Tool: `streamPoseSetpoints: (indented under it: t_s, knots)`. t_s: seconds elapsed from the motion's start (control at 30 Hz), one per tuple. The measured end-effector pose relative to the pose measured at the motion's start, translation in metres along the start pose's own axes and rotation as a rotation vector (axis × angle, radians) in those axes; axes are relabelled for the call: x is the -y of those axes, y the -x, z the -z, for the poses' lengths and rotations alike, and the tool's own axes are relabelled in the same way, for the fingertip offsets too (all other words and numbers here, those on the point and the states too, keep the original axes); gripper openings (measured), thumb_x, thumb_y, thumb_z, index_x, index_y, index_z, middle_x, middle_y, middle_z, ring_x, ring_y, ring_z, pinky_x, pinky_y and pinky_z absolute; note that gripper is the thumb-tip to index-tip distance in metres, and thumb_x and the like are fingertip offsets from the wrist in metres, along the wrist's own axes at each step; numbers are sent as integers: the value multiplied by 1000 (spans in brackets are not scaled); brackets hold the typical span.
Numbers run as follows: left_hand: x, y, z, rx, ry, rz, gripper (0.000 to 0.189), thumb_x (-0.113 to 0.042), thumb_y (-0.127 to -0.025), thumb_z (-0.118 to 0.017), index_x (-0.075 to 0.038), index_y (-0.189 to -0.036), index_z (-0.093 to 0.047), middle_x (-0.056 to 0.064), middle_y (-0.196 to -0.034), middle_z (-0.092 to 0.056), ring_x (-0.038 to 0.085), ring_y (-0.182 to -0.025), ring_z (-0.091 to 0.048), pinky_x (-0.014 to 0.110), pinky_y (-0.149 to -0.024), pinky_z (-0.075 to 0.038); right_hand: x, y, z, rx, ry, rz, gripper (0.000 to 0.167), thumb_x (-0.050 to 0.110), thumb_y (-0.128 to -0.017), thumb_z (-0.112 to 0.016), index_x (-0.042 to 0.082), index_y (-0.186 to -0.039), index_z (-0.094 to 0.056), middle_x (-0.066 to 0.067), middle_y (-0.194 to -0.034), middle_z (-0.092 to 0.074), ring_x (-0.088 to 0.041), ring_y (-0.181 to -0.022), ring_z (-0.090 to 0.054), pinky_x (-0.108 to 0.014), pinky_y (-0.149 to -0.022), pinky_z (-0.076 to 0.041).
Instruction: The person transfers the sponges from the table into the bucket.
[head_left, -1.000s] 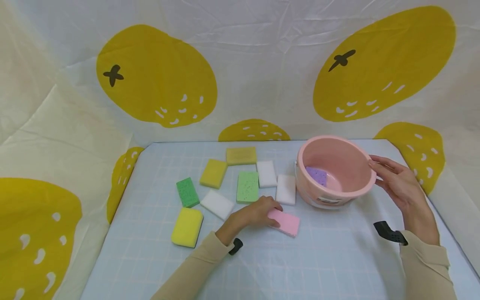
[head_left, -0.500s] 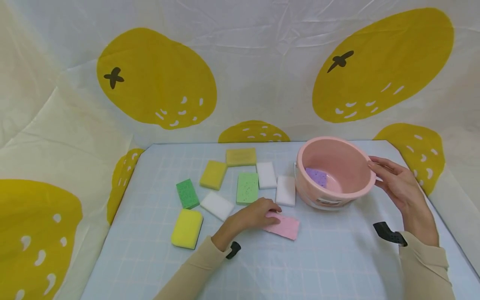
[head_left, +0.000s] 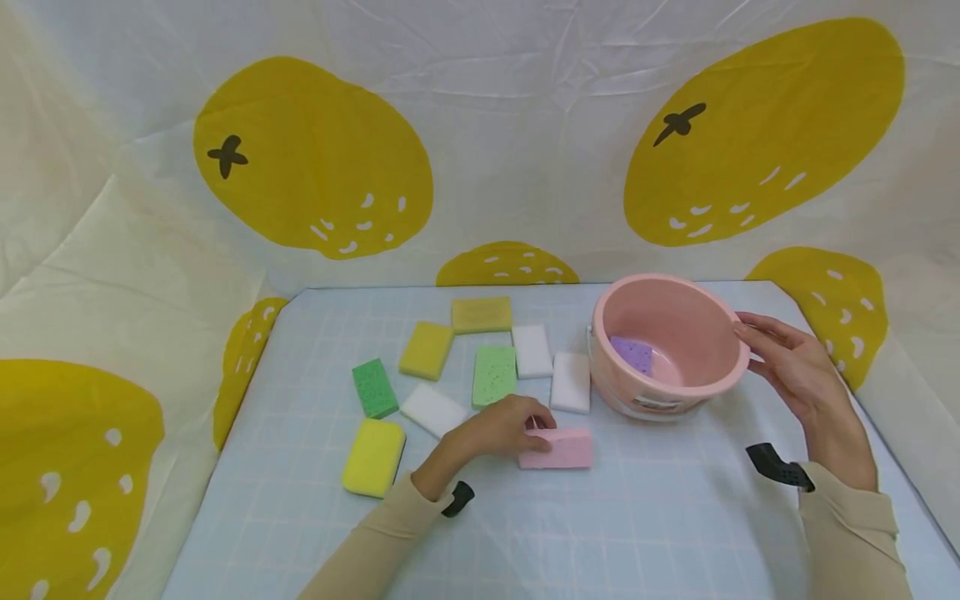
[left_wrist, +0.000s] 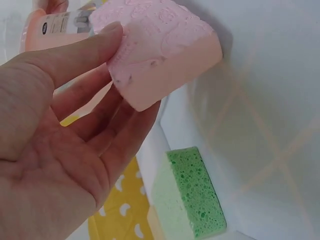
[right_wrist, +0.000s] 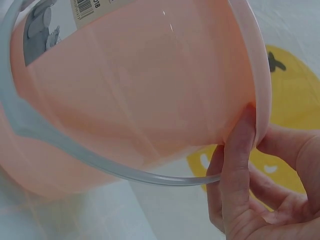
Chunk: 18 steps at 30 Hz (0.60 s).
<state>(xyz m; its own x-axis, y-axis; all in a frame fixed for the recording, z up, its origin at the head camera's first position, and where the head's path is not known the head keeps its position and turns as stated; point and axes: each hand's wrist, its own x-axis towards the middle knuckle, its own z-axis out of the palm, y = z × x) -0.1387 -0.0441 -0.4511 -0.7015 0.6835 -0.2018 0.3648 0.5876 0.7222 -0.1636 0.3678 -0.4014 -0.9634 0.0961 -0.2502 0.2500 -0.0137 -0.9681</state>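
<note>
My left hand grips a pink sponge by its left end, low over the table's middle. Seen from the left wrist, the thumb presses the embossed pink face while the fingers curl behind the block. On the right, my right hand pinches the rim of a pink bucket, thumb on one side and fingers on the other. The right wrist view shows the bucket's grey handle hanging down to those fingers. A purple sponge lies inside the bucket.
Left of the bucket lie white sponges, a light green sponge, a dark green sponge and yellow sponges. A thick yellow sponge lies nearest the front left. Patterned cloth rises behind the table.
The pink sponge has turned in my left hand, its long side now level across the view, and shifted slightly left. My right hand and the bucket stay in place.
</note>
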Motion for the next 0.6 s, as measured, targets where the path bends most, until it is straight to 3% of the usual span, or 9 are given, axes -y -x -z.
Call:
streamPoseSetpoints:
  t_s: [0.3,0.6]
  knots:
    - [-3,6,11,-63,133,-104,26,-18,-89,-83,-9,-111,-74,-8,-96,-68,7,-90,-60,20,-81,-51,-1,0,0,17,-22,12,39,32,-95,-75,24,-132,-64,21,-109,-69,1,-93,-66,-17,-73,-57]
    - [-12,8,20,-127,212,-138,29,-20,-88,-84,-8,-113,-74,-7,-99,-71,4,-89,-62,28,-84,-54,-1,1,1,30,-31,20,35,31,-96,-74,25,-129,-66,20,-109,-69,1,-93,-66,-17,-73,-57]
